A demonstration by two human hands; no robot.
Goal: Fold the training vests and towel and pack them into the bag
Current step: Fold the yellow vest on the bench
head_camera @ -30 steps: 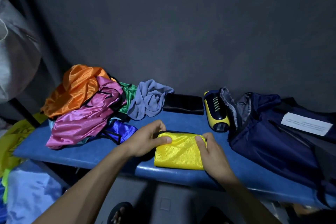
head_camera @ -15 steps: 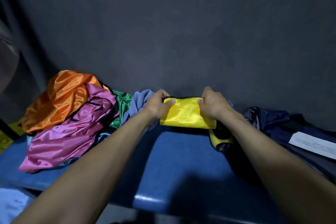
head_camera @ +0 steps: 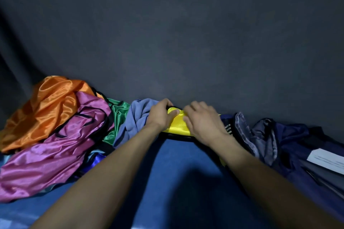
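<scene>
A folded yellow vest [head_camera: 176,124] lies at the back of the blue bench [head_camera: 167,173], on top of a flat black item by the wall. My left hand [head_camera: 161,115] grips its left end, thumb on top. My right hand [head_camera: 202,122] rests flat on its right part, fingers spread. To the left lies a heap of loose vests: orange [head_camera: 50,104], pink [head_camera: 61,145], green [head_camera: 119,117] and a bit of blue [head_camera: 96,160]. A grey-blue towel [head_camera: 135,119] sits crumpled beside my left hand. The navy bag [head_camera: 290,147] lies open at the right.
A dark wall stands right behind the bench. A white label [head_camera: 327,161] lies on the bag. A black and yellow object [head_camera: 228,128] is mostly hidden behind my right wrist.
Both hands have carried the folded yellow vest from the bench's front edge to the back by the wall and set it down. My right hand has gone from gripping its end to lying flat on it.
</scene>
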